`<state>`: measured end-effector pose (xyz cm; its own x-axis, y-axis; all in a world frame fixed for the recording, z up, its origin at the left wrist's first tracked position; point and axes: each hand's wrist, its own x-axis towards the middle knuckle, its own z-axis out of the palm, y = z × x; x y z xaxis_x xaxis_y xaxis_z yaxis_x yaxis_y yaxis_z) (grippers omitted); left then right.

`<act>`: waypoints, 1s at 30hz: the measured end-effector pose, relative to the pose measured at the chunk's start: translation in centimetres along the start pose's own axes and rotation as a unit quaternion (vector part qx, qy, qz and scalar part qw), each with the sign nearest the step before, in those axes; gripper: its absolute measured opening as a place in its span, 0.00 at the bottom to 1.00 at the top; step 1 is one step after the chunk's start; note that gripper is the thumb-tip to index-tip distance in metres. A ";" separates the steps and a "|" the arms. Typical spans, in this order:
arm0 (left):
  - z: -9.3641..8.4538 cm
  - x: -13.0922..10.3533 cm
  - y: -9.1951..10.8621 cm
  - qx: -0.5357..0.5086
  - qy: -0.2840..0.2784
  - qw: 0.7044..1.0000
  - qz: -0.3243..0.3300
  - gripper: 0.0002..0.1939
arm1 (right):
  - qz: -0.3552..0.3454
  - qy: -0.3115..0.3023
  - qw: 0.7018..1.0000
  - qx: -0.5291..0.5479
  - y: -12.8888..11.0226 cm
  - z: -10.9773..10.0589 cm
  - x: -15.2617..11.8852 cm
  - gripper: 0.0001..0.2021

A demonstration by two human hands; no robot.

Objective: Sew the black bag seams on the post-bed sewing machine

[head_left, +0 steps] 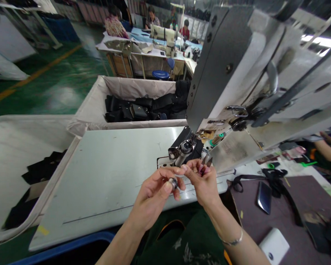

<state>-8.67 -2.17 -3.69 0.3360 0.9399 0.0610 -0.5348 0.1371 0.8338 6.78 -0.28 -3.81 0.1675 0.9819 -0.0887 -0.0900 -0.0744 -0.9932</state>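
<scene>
My left hand [154, 193] pinches a small round metal bobbin case [173, 183] between thumb and fingers, over the front edge of the pale sewing table [110, 165]. Beside it, my right hand [202, 180] holds small scissors [205, 165] with pink handles, blades pointing up and away. The right thumb and forefinger are pressed together near the left fingertips; whether a thread lies between them is too small to tell. Just beyond both hands are the round metal parts [186, 146] of the sewing machine [226, 66], whose large head rises at the right.
Behind the table a cloth-lined bin [129, 126] holds black pieces; another bin [30, 138] stands left. At right, a brown board [248, 198] bears a phone [264, 197], black straps and a white device [275, 246]. Several people sit farther off; a person's arm [328, 149] shows at right.
</scene>
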 end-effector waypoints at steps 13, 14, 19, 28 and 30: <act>-5.0 1.2 8.8 0.067 0.079 0.994 0.015 0.07 | -0.134 -0.132 0.932 -0.309 -0.3 -2.8 0.0 0.22; -5.0 1.3 9.1 0.078 0.078 0.994 0.009 0.07 | -0.153 -0.151 0.925 -0.312 -1.2 -2.3 -0.1 0.23; -4.4 1.8 9.8 0.119 0.059 0.991 0.002 0.08 | -0.213 -0.168 0.900 -0.342 -4.1 0.9 0.6 0.21; -3.5 1.5 10.3 0.140 0.021 0.990 0.001 0.08 | -0.209 -0.178 0.901 -0.335 -3.6 4.5 2.2 0.14; -3.3 1.5 10.3 0.140 0.020 0.990 -0.002 0.08 | -0.213 -0.196 0.899 -0.329 -3.3 4.9 2.5 0.12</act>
<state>-16.24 1.70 3.16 0.3044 0.9517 0.0408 -0.2965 0.0540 0.9535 2.66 3.27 -0.35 -0.3214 0.9220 0.2161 0.5222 0.3629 -0.7718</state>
